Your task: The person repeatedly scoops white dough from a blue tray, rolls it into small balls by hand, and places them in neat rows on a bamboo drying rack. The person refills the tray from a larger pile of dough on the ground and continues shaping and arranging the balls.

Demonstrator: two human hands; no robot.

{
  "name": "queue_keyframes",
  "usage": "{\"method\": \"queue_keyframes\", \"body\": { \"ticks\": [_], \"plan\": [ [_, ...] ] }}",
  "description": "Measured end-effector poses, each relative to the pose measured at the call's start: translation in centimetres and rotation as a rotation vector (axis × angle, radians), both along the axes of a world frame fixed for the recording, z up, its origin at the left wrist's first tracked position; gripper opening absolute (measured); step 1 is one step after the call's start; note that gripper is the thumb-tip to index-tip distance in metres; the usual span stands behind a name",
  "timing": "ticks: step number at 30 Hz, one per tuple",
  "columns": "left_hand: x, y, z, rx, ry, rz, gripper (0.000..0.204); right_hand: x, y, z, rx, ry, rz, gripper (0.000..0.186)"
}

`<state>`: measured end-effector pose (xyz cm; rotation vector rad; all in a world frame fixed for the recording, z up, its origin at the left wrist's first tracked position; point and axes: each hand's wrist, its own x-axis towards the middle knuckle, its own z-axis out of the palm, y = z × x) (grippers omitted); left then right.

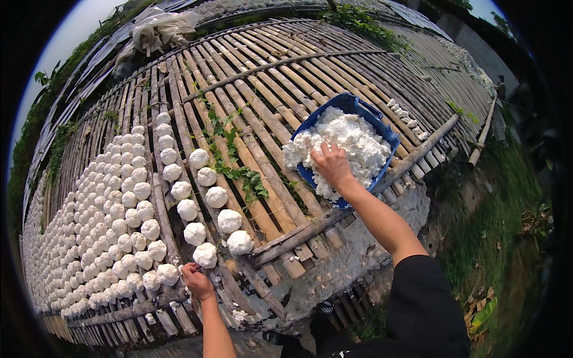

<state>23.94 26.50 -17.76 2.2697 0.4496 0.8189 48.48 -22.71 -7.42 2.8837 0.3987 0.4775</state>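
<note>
The right hand [332, 162] lies palm-down with fingers spread on a heap of crumbly white mass [358, 138], its forearm coming from 5 o'clock and pointing to 11. The left hand [197, 283], at 7 o'clock from the middle of the view, has its fingers curled in; whether they grip anything I cannot tell. Just past its fingertips, between 12 and 1 o'clock from them, sits a white ball [205, 255], round, with no long axis. The mass fills a blue basket [391, 139] at 2 o'clock; this stands askew, corners toward about 12 and 3, its outline too nearly square to tell a long axis. Two columns of balls run from 5 toward 11, along the bamboo slats [280, 197], with a leafy vine [253, 182] just right of them. Denser rows of balls [116, 209] spread toward 8 and 9 o'clock. Beyond, near 11, lies crumpled pale plastic sheeting [161, 28].
</note>
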Motion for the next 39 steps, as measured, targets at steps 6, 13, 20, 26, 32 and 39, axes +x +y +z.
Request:
{"method": "queue_keyframes", "body": {
  "ticks": [6, 13, 20, 26, 32, 39],
  "plan": [
    [-0.2, 0.2, -1.2, 0.070, -0.052, -0.019, 0.017, 2.2, -1.4, 2.4, 0.526, 0.166, -0.118, 0.055],
    [0.2, 1.1, -1.0, 0.010, 0.055, -0.030, 0.016, 1.9, -5.5, 10.1, 1.560, 0.390, -0.265, 0.102],
    [-6.7, -21.2, 12.8, -0.935, -0.256, -0.034, 0.019, -12.6, -2.1, 15.1, 2.185, 0.665, -0.083, 0.077],
    [-6.7, -30.4, 16.7, -2.463, 0.284, -0.842, 0.091, -27.8, 5.8, 10.7, 2.318, 0.700, 0.142, 0.055],
    [-10.6, -29.7, 14.0, -2.189, 0.210, -0.802, 0.052, -36.9, 8.1, 9.8, 1.288, 0.240, 0.268, 0.049],
    [-15.5, -30.7, 13.5, -2.128, 0.036, -0.624, 0.049, -39.9, 10.0, 8.1, 1.249, 0.169, 0.351, 0.031]
  ]
}}
